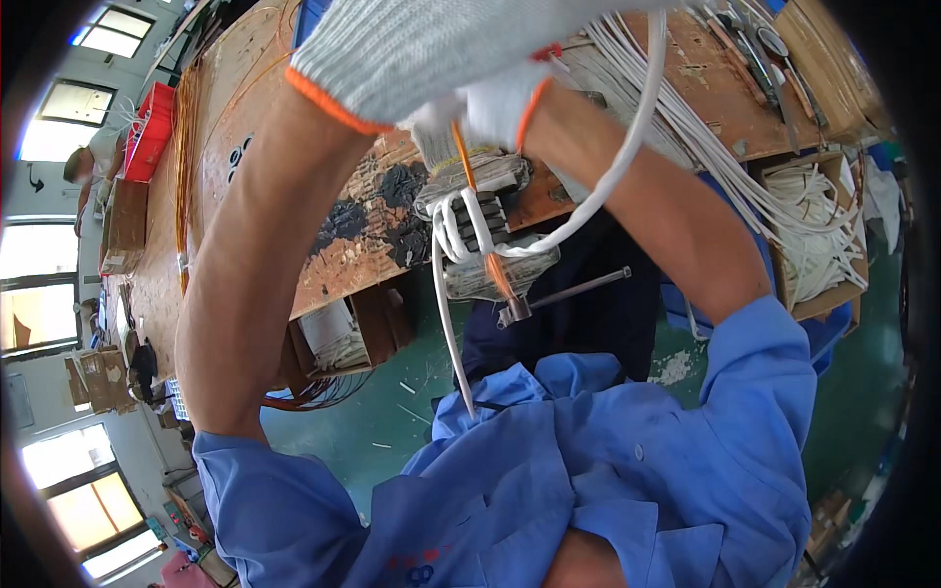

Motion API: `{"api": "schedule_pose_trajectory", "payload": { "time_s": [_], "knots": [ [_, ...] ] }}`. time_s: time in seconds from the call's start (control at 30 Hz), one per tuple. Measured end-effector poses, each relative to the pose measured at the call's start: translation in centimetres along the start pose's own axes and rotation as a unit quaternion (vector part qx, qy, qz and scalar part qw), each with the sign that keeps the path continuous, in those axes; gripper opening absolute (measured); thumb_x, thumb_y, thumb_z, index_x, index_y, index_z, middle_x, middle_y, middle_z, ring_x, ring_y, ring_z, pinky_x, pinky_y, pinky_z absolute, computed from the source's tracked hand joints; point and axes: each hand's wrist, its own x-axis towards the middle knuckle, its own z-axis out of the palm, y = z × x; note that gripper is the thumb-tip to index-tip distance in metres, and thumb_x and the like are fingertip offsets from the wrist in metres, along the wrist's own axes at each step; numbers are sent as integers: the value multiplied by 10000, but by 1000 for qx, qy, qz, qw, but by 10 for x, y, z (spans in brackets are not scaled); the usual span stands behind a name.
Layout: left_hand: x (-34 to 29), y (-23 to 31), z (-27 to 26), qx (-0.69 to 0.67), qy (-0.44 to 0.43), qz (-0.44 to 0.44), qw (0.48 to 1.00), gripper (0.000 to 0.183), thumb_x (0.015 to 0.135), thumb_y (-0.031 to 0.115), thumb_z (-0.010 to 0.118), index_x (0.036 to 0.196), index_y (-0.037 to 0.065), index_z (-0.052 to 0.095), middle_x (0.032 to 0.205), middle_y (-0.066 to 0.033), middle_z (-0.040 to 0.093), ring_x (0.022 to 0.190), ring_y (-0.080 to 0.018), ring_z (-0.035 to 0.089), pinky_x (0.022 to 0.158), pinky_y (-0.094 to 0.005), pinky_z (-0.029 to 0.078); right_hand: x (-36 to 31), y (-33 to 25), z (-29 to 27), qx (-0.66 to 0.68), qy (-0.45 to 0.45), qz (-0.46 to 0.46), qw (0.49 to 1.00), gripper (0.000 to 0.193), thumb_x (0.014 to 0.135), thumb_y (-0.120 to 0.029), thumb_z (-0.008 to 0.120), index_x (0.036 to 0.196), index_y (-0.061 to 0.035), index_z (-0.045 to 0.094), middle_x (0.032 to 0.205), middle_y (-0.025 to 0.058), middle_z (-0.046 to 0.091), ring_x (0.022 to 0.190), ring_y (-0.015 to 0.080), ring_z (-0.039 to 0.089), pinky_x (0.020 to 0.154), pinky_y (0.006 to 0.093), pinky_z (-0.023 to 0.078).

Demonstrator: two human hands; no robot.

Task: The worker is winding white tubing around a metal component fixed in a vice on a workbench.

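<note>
Both my hands wear pale knitted gloves with orange cuffs. My left hand stretches across the top, its fingers running up to the frame edge, where the white cable leaves the view; its grip is hidden. Partly behind it, my right hand is blurred, close to an orange strip; its fingers cannot be made out. Below them the cable wraps in several turns round a dark ribbed block in a bench vise. One cable end hangs down toward my shirt. Orange strands show below the block.
The vise handle sticks out toward my legs. On the worn wooden bench lie a bundle of white cables and hand tools. A carton of white cables stands at right, a red bin at far left.
</note>
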Motion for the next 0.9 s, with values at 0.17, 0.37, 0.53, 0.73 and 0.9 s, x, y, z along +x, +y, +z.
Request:
{"api": "schedule_pose_trajectory", "payload": {
  "time_s": [0.17,0.37,0.53,0.73,0.9],
  "knots": [
    [17,-49,42,-170,-19,-99,980,637,1114,610,540,1256,26,750,944,-149,718,969,-248,718,811,-405,603,-71,-22,-17,-489,121,-212,838,226,1060,-197,675,1139,5,739,965,103,739,838,220,717,733,355,572],
    [-13,-44,48,-415,28,-329,848,462,1120,523,573,1093,81,705,807,-4,590,608,-111,520,509,-290,441,-184,48,13,-604,207,-360,681,226,1021,-173,671,1211,-95,765,897,68,681,729,267,647,657,402,530],
    [-21,-86,111,-532,-37,-371,760,386,1131,340,625,1256,-11,726,847,-40,608,635,-158,605,537,-330,520,-186,80,66,-635,153,-316,688,317,925,-346,769,1138,-114,728,854,17,648,699,220,656,626,388,537],
    [-78,-81,78,-538,-59,-182,821,446,1136,353,609,1234,-64,733,1072,-154,760,1008,-263,761,919,-399,638,-350,31,44,83,250,-311,913,63,1025,-164,657,986,-120,680,873,12,614,728,203,593,636,363,470],
    [-158,-34,68,-253,-55,-102,960,912,750,254,986,1534,27,580,1428,-156,654,1253,-275,676,1100,-407,535,-476,18,-15,-253,613,-275,696,170,1146,-193,479,1021,-82,505,916,17,490,819,139,534,673,320,420]
  ]
}}
